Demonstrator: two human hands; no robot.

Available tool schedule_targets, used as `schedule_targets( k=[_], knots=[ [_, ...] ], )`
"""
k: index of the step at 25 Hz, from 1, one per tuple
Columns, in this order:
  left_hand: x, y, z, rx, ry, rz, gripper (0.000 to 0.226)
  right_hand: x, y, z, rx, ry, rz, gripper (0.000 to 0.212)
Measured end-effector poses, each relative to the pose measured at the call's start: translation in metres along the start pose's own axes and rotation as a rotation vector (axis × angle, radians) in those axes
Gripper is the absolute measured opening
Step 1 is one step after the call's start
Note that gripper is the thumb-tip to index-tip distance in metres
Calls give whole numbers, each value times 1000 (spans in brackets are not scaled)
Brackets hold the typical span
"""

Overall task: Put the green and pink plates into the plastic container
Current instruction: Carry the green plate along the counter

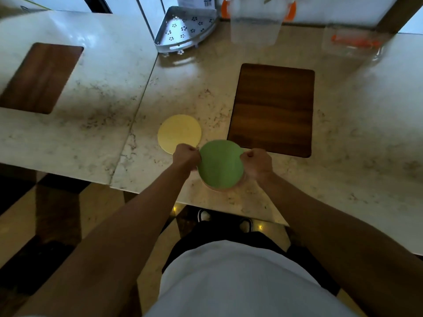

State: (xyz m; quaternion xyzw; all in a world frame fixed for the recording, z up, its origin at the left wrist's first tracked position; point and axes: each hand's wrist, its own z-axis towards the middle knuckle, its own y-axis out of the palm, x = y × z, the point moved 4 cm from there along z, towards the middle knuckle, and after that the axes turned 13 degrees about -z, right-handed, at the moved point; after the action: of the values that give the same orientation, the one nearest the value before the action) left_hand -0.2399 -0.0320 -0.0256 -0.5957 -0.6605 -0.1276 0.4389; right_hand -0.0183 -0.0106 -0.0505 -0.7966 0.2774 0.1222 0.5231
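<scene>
- While both arms reach forward over the near edge of the marble counter [343, 133], the left hand [186, 156] is clenched on the left rim of the green plate [220, 165] and the right hand [257, 162] is clenched on its right rim.
- Under the green plate a thin pinkish edge shows at the lower rim, the pink plate [217, 190]; the two sit stacked near the counter's front edge, and I cannot tell whether the stack is touching the counter or raised off it.
- Just beside the left hand, a yellow plate [178, 132] lies flat on the counter, its near edge partly covered by that hand.
- At the far side of the counter stands the plastic container [255, 26], clear-walled with orange clips on both sides; it is blurred, and what it holds, if anything, cannot be made out.
- To its right lies a clear lid [353, 43] with an orange strip, flat on the counter, apart from the container.
- Left of the container, a grey perforated corner rack [185, 28] rests against the wall.
- A dark wooden board [272, 108] lies between the stacked plates and the container, touching neither hand.
- The plates are well apart from the container.
</scene>
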Motion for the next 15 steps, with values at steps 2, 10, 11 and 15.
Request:
schedule_targets(
  k=[2, 10, 11, 15],
  knots=[
    [-7, -1, 0, 4, -1, -6, 17, 4, 5, -1, -2, -3, -33, 27],
    [-31, 4, 16, -11, 26, 113, 8, 18, 18, 1, -7, 70, -114, 18],
    [-32, 4, 17, -24, 38, 132, 8, 19, 19, 1, 1, 79, -117, 17],
    [-28, 4, 16, -55, 132, 268, 9, 19, 21, 0, 36, 114, -125, 17]
  ],
)
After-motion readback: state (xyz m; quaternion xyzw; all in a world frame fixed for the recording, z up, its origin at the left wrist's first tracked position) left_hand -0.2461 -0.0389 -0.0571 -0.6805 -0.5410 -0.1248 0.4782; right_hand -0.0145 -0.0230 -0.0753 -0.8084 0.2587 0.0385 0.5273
